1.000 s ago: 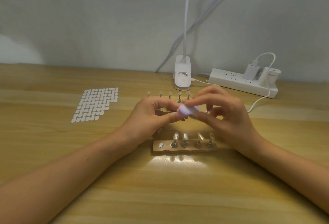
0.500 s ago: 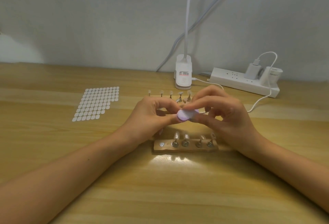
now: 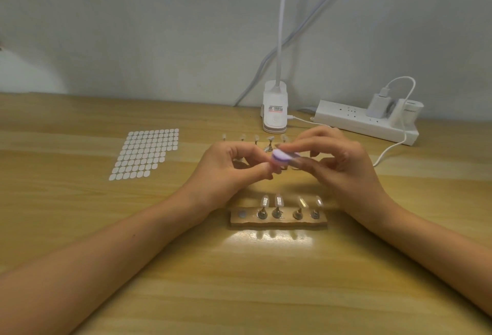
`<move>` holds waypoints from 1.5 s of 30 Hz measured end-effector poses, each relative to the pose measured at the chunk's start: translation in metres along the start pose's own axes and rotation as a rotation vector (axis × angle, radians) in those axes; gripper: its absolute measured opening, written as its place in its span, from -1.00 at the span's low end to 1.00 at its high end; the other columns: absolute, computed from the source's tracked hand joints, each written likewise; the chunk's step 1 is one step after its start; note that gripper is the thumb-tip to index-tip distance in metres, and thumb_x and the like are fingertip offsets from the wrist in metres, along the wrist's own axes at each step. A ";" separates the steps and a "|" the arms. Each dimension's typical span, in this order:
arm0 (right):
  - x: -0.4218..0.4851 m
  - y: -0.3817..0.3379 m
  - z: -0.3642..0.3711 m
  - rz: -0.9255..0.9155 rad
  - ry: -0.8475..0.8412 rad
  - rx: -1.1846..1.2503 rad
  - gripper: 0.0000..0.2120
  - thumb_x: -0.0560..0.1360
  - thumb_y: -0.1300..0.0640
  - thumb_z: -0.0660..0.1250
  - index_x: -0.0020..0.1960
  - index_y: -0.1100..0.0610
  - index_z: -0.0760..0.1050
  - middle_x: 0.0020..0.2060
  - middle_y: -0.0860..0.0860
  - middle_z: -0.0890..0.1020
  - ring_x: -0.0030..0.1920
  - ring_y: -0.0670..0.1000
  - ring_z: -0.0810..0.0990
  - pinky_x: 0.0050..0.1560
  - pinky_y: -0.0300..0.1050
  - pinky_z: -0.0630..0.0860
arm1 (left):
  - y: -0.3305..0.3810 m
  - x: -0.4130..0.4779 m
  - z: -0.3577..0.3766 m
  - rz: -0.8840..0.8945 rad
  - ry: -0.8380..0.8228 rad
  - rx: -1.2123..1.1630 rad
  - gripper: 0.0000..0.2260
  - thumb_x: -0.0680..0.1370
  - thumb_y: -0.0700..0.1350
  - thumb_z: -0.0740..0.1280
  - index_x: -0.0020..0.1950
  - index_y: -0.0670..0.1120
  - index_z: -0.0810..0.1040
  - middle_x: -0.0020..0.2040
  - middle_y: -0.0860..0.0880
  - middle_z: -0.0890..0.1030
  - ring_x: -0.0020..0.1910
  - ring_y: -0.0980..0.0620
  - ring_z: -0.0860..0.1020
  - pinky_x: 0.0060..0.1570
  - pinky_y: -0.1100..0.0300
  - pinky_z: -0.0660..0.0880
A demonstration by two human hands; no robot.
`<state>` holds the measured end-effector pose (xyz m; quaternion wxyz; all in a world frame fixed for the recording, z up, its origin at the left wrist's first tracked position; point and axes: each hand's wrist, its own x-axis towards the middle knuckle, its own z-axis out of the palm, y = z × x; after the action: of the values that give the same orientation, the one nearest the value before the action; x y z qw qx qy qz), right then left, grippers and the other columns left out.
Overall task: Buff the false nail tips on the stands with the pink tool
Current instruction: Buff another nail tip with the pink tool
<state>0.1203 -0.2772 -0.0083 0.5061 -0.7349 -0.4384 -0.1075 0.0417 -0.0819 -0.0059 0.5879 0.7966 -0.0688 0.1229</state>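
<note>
Pinching the pink tool [image 3: 282,158] between thumb and forefinger, the right hand [image 3: 343,166] holds it above the surface [image 3: 239,281], roughly level, with its rounded lilac-pink end turned toward the left hand [image 3: 229,172]. The left hand's fingers are curled, and its thumb and forefinger meet right under that end of the tool; whether they grip anything there cannot be told, since the tool and fingertips cover the spot.

Nearer the person, just below both hands, a wooden base [image 3: 278,220] lies on the surface. Four small metal stands rise from it, each carrying a clear false nail tip [image 3: 265,200]. A bare round metal spot [image 3: 241,214] sits at the base's left end.

Behind the hands runs a second row of nail stands [image 3: 242,137], partly hidden by the fingers. To the left, well apart, lies a sheet of white oval stickers [image 3: 145,153]. At the back of the surface stands a white clip lamp base [image 3: 275,114] with its neck rising out of view. Beside it on the right is a white power strip [image 3: 364,122] with a charger [image 3: 376,105] plugged in.
</note>
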 end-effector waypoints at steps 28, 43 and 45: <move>0.000 0.000 -0.001 0.035 0.008 -0.019 -0.77 0.47 -0.03 0.39 0.10 -0.06 0.67 -0.03 -0.15 0.62 0.06 0.04 0.56 -0.13 0.16 0.54 | 0.003 -0.002 0.002 -0.014 -0.022 -0.010 -0.94 0.51 -0.15 0.48 -0.12 0.01 0.72 -0.09 0.02 0.74 -0.08 0.09 0.70 -0.10 0.31 0.54; -0.001 -0.002 0.000 0.003 -0.006 -0.004 -0.79 0.46 -0.03 0.42 0.08 -0.06 0.67 -0.03 -0.12 0.63 0.00 0.08 0.57 -0.21 0.08 0.53 | 0.004 -0.002 0.002 -0.009 -0.018 -0.034 -0.97 0.44 -0.06 0.51 -0.20 0.07 0.71 -0.10 -0.07 0.71 -0.46 0.20 0.48 -0.48 0.42 0.36; -0.001 -0.003 0.001 -0.027 -0.034 0.015 -0.80 0.46 -0.04 0.43 0.07 -0.08 0.67 -0.04 -0.12 0.62 -0.04 0.06 0.57 -0.27 -0.04 0.52 | 0.003 -0.002 0.002 -0.020 -0.024 -0.040 -0.97 0.40 0.01 0.49 -0.22 0.09 0.70 -0.08 -0.06 0.71 -0.44 0.06 0.46 -0.51 0.34 0.36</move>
<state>0.1166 -0.2767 -0.0075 0.5028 -0.7268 -0.4575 -0.0983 0.0388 -0.0846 -0.0042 0.6040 0.7868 -0.0702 0.1061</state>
